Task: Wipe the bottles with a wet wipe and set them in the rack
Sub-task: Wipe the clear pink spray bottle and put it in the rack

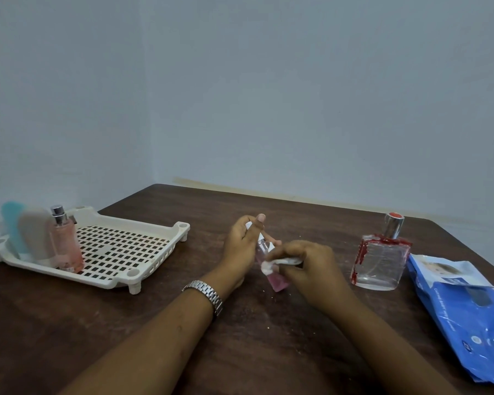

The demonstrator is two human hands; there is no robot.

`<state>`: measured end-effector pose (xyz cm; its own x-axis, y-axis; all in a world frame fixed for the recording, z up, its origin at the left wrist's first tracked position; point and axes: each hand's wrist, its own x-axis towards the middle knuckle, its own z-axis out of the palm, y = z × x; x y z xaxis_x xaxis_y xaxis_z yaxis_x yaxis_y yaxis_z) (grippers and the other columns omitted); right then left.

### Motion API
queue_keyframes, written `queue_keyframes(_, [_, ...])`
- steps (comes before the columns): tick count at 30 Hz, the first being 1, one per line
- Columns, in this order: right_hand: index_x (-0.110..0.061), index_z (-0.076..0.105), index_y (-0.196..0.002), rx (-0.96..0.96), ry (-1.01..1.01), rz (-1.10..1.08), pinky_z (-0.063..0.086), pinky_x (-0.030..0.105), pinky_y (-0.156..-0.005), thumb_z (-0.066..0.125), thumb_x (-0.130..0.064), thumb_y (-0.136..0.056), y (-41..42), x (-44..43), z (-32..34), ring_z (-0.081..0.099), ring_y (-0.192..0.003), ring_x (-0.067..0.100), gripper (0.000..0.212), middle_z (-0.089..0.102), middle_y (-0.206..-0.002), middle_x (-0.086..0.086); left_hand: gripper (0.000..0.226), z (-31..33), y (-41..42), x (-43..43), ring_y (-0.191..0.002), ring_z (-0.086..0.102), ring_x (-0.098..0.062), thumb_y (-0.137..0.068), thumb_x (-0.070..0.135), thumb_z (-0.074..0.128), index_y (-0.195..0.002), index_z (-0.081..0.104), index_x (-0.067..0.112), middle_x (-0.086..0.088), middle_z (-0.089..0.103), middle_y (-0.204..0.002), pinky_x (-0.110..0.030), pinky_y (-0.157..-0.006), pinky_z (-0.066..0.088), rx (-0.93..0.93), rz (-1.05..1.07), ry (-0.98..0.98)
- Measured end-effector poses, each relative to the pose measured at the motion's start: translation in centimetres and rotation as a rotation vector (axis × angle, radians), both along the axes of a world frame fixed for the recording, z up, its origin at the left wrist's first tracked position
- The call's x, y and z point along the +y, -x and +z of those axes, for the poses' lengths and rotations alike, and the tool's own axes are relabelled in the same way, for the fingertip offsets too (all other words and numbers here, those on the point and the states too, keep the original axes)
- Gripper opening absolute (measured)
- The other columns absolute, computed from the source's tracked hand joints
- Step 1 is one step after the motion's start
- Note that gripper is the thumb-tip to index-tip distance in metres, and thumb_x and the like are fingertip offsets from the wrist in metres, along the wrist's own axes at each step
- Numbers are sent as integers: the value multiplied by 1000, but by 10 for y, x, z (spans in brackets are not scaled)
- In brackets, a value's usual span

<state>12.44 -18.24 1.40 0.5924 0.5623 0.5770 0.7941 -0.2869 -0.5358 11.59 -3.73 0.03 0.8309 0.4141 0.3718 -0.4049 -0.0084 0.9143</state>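
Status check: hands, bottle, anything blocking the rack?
Left hand grips small pink bottle; right hand holds wipe against it. Rack holds three bottles; square glass bottle waits. Nothing between hands and rack.

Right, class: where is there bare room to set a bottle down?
The rack is bare across its right grid; three bottles crowd its left end. The table is bare between the rack and the left hand. It is tight between the square bottle and the wipes pack.
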Motion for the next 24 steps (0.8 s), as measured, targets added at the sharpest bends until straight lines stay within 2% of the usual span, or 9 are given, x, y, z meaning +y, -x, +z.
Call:
queue_keyframes(3, [-26, 71, -92, 106, -82, -73, 46, 8, -64, 77, -8, -71, -3, -2, 1, 59, -80, -3, 28, 65, -92, -11, 25, -2, -1, 4, -56, 64, -10, -97, 33, 49, -85, 52, 11, 0, 68, -61, -21, -54, 47, 25, 24, -49])
queue_keyframes(7, [-28, 67, -82, 285, -145, -94, 49, 12, -58, 75, -14, -76, 1, 0, 2, 62, -76, 4, 17, 66, -86, -12, 23, -3, -3, 4, -61, 66, -16, -97, 34, 50, -88, 53, 13, -6, 70, -68, -25, -56, 49, 30, 43, -67])
queue_keyframes(10, [-30, 69, -79, 237, -144, -110, 47, 10, -57, 73, -11, -78, 6, 3, 1, 62, -74, 1, 20, 66, -81, -15, 23, -2, -2, 2, -57, 66, -14, -98, 30, 49, -84, 52, 12, -6, 68, -66, -23, -53, 49, 14, 62, -67])
queue_keyframes(14, [-22, 75, -79, 50, 42, -91, 40, 9, -56, 74, -13, -77, 3, 1, 4, 56, -67, 2, 9, 63, -75, -12, 23, -1, -1, 1, -56, 67, -16, -100, 22, 47, -81, 49, 9, -9, 65, -63, -24, -54, 52, -1, 65, 3])
queue_keyframes(17, [-25, 73, -74, 163, 184, -57, 43, 12, -57, 77, -17, -74, -1, -10, 13, 57, -71, 6, 9, 65, -79, -11, 23, -1, 0, 1, -59, 69, -19, -99, 26, 46, -82, 49, 11, -8, 65, -64, -29, -57, 55, 35, 72, 4])
queue_keyframes(19, [-25, 72, -73, 217, 266, -53, 50, 21, -64, 76, -18, -74, -3, -15, 16, 60, -75, 8, 8, 68, -81, -10, 23, 0, 0, 1, -60, 69, -19, -100, 27, 46, -83, 50, 12, -8, 66, -66, -30, -59, 56, 48, 77, -11])
queue_keyframes(21, [-21, 73, -72, 251, 250, -41, 51, 23, -62, 76, -19, -74, -4, -17, 16, 61, -72, 8, 4, 69, -77, -8, 22, -1, 0, 2, -60, 69, -20, -100, 28, 46, -83, 50, 14, -5, 66, -65, -31, -59, 55, 50, 92, -27])
queue_keyframes(24, [-22, 72, -68, 257, 91, -39, 42, 13, -49, 76, -14, -73, -3, -11, 11, 57, -61, 2, 10, 68, -68, -8, 22, -2, -2, 1, -59, 68, -20, -99, 28, 47, -82, 51, 14, -1, 66, -60, -31, -58, 53, 38, 116, -66])
